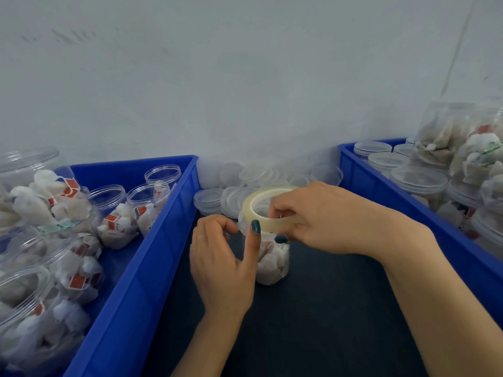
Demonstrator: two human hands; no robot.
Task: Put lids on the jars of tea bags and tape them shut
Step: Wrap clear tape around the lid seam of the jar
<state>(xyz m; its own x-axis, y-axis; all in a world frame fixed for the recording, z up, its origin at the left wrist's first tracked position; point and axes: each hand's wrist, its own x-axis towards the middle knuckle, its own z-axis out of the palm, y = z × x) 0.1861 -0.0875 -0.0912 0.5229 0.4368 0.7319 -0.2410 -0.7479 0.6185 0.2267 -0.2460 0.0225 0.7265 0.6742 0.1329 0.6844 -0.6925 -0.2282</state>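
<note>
A small clear jar of tea bags stands on the dark table between two blue bins. Its lid is on, mostly hidden by my hands. My left hand holds the jar at the lid's left side, thumb upright against the rim and fingers curled behind. My right hand grips a roll of clear tape, held tilted just above the jar's top. Whether a strip of tape runs from the roll to the lid is hard to see.
The left blue bin holds several open jars of tea bags. The right blue bin holds several lidded jars. Loose clear lids are piled against the white wall behind the jar. Dark tabletop lies in front.
</note>
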